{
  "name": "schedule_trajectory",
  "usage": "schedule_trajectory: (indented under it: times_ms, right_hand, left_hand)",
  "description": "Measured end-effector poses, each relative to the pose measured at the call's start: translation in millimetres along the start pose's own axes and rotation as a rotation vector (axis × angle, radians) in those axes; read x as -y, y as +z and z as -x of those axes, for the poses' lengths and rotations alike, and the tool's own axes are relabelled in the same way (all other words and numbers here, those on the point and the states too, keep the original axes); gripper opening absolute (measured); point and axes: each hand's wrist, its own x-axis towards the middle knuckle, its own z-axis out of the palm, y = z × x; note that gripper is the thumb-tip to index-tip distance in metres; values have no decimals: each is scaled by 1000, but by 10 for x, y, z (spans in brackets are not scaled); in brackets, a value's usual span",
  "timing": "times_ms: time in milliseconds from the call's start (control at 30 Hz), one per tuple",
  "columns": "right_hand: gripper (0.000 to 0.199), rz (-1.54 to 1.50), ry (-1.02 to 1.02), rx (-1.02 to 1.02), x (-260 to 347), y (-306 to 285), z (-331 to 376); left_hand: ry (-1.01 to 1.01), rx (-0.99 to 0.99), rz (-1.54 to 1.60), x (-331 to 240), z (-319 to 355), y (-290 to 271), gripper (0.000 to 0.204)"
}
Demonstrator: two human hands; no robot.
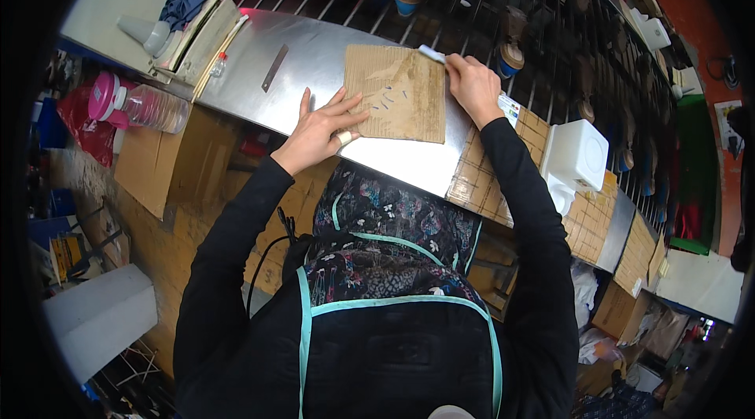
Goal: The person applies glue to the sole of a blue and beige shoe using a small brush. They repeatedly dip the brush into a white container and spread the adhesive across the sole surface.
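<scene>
A square piece of corrugated cardboard (421, 116), worn on top with glue-like stains and some dark blue marks, lies on the metal worktop (314, 49). My left hand (324, 132) rests on its left edge, fingers spread and stretched out, with a pale band around one finger. At the far right corner of the board, my right hand (475, 90) pinches a small white stick-shaped object (431, 52) whose exact kind I cannot make out. Its end lies over the corner of the cardboard; whether it touches is unclear.
Beyond the worktop, a rack of dark bars carries shoe forms with blue bases (406, 3). A flat metal strip (275, 68) lies to the left, near thin sticks (220, 57) and a pink-lidded bottle (153, 107). To the right stands a white device (578, 155) on gridded brown sheeting (484, 175).
</scene>
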Motion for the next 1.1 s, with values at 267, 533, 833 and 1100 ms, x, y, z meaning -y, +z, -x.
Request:
schedule_trajectory:
  times_ms: [267, 533, 833, 1100]
  right_hand:
    - [24, 110, 17, 72, 330, -412, 1133]
    - [16, -509, 235, 352, 641, -808, 801]
    - [12, -54, -59, 198, 690, 25, -110]
    - [27, 198, -38, 142, 801, -86, 559]
  left_hand:
    - [-7, -68, -23, 10, 36, 66, 39]
    - [-253, -238, 73, 7, 63, 187, 65]
    - [-233, -189, 101, -3, 95, 199, 63]
    - [-269, -166, 50, -37, 82, 208, 61]
